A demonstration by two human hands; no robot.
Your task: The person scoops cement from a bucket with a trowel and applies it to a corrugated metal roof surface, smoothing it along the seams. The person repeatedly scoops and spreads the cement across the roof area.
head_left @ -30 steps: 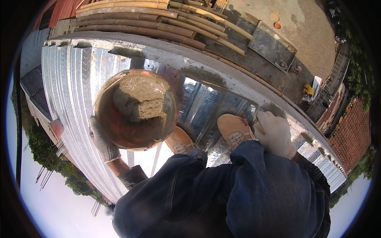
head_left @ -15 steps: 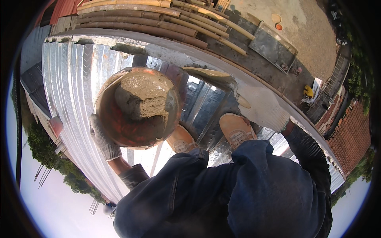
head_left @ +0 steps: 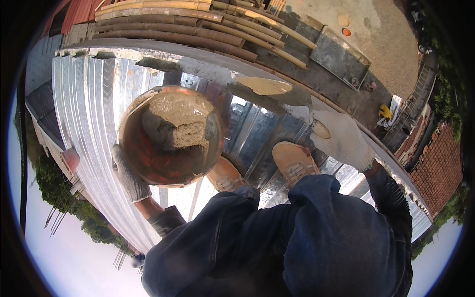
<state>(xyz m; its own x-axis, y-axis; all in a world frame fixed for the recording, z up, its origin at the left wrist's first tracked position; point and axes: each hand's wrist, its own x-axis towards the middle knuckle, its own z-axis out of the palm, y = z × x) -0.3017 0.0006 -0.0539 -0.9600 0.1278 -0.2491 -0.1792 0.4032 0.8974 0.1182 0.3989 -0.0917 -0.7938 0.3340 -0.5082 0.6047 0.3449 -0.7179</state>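
Left hand (head_left: pixel 129 174) on bucket's (head_left: pixel 161 166) left side, trowel (head_left: pixel 300 113) in right hand (head_left: pixel 346 138)

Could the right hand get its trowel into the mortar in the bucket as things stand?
Probably yes: the bucket is uncovered, the left hand is at its outer side, and nothing visible blocks the gap between the mortar and the trowel in the right hand.

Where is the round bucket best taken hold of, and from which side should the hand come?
Probably by the outer wall near the rim, coming from the person's left, where the left hand holds the bucket. Its open mouth faces the camera and the mortar lies mostly toward the far side, so an outside grip should keep fingers clean.
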